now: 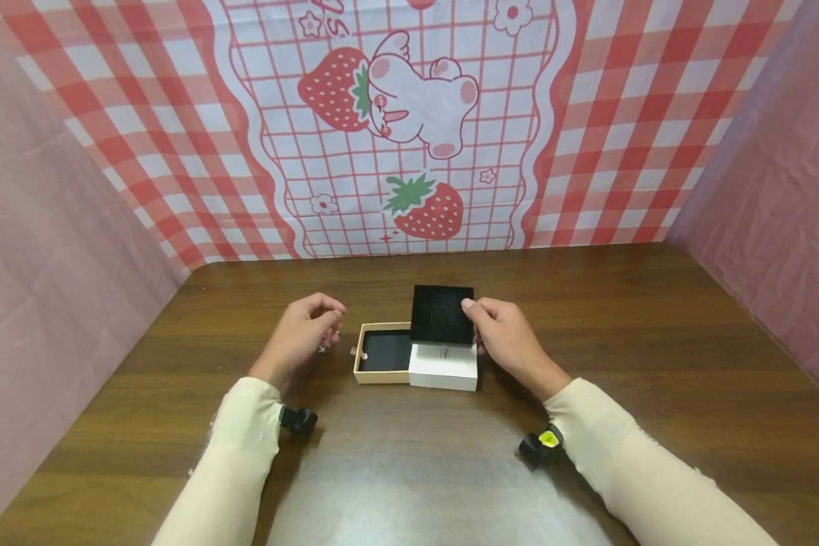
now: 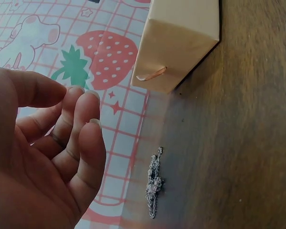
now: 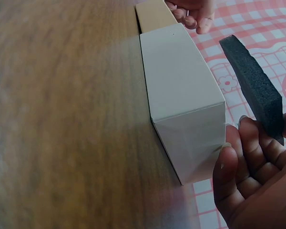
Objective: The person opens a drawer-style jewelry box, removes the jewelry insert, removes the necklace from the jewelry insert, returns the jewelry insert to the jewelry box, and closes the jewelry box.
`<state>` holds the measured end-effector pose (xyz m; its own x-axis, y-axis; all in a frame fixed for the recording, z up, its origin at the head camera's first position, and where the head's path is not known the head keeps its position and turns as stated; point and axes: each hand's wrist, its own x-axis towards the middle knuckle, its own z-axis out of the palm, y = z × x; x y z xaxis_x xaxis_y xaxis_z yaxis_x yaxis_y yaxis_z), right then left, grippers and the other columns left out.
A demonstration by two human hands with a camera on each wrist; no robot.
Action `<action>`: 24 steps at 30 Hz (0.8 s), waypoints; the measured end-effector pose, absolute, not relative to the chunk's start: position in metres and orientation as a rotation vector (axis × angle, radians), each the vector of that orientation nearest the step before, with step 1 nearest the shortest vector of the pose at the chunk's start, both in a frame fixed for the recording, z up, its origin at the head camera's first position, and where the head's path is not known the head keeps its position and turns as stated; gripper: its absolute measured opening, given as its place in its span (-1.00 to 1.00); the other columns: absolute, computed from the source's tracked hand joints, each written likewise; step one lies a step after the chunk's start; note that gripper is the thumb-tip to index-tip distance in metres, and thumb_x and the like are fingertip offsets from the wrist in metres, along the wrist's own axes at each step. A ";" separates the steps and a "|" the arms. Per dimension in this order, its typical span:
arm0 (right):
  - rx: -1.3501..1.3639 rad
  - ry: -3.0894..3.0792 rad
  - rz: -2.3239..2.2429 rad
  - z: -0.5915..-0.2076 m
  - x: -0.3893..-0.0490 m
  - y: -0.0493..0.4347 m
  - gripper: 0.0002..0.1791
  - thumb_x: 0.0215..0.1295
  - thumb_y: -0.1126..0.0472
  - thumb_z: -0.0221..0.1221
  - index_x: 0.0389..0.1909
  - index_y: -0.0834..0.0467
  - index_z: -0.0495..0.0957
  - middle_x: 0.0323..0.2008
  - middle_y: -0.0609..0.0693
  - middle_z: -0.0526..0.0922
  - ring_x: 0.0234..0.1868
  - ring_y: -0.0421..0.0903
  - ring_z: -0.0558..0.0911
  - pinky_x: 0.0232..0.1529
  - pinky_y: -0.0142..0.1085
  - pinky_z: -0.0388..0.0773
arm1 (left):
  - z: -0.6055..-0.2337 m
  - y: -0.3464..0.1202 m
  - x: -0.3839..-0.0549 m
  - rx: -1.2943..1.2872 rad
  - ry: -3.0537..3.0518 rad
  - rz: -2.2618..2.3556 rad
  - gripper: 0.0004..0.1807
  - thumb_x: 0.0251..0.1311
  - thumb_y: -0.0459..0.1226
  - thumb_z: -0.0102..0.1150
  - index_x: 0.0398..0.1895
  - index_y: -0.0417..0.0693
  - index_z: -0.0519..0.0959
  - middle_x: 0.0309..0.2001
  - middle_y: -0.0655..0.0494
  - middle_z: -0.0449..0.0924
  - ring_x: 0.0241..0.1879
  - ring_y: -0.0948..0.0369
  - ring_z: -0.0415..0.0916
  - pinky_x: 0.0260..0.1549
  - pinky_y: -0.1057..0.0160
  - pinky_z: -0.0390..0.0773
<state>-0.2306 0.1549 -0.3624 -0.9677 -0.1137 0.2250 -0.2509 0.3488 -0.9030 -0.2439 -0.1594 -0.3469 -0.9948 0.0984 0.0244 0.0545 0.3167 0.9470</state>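
Observation:
A black foam pad [image 1: 442, 312] is pinched at its right edge by my right hand [image 1: 512, 337], between thumb and fingers. It is held over a white box sleeve [image 1: 444, 375], and the right wrist view shows its thick foam edge [image 3: 255, 88]. From the sleeve's left side a tan drawer [image 1: 382, 378] with a dark interior is pulled partway out, a small ribbon tab [image 2: 152, 74] on its end. My left hand [image 1: 299, 334] hovers left of the drawer, fingers loosely curled, holding nothing. Beneath it a silvery chain [image 2: 153, 183] with sparkling pieces lies bunched on the table.
The brown wood-grain table [image 1: 396, 470] carries the box near its middle. Behind it hangs a red-and-white checked cloth [image 1: 628, 136] with strawberry prints, and pink curtains [image 1: 61, 227] flank both sides.

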 end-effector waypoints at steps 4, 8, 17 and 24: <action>0.334 -2.476 1.698 -0.363 -0.232 0.155 -0.47 0.53 -0.01 0.06 -0.59 0.29 0.43 -0.64 0.20 0.52 -0.61 0.08 0.53 -0.52 -0.14 0.57 | -0.348 -0.157 -0.243 0.166 2.514 1.810 -0.78 0.40 -0.38 0.02 -0.02 -0.38 0.53 -0.34 -0.19 0.52 -0.46 0.11 0.50 -0.48 0.24 0.55; 0.324 -2.482 1.690 -0.364 -0.232 0.155 -0.47 0.52 -0.01 0.06 -0.60 0.28 0.43 -0.64 0.20 0.52 -0.61 0.08 0.54 -0.52 -0.14 0.57 | -0.346 -0.151 -0.241 0.251 2.518 1.791 -0.78 0.41 -0.36 0.04 -0.04 -0.37 0.53 -0.34 -0.20 0.52 -0.46 0.11 0.50 -0.41 0.17 0.59; 0.330 -2.486 1.672 -0.364 -0.232 0.156 -0.46 0.53 -0.01 0.04 -0.60 0.28 0.43 -0.64 0.23 0.53 -0.62 0.08 0.54 -0.53 -0.18 0.55 | -0.346 -0.139 -0.237 0.411 2.556 1.718 -0.82 0.41 -0.39 0.05 -0.08 -0.38 0.55 -0.39 -0.11 0.53 -0.44 0.11 0.49 -0.36 0.10 0.63; 0.336 -2.491 1.680 -0.363 -0.231 0.156 -0.46 0.54 -0.02 0.03 -0.58 0.28 0.44 -0.60 0.29 0.54 -0.57 0.19 0.55 -0.53 -0.19 0.54 | -0.345 -0.133 -0.234 0.455 2.616 1.638 -0.84 0.40 -0.36 0.08 -0.10 -0.29 0.59 -0.36 -0.10 0.57 -0.41 0.07 0.50 -0.35 0.05 0.64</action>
<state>-0.2313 0.1556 -0.3635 -0.9685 -0.1170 0.2198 -0.2476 0.3599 -0.8995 -0.2344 -0.1331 -0.3455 -0.9573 0.2559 0.1347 0.2329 0.4062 0.8836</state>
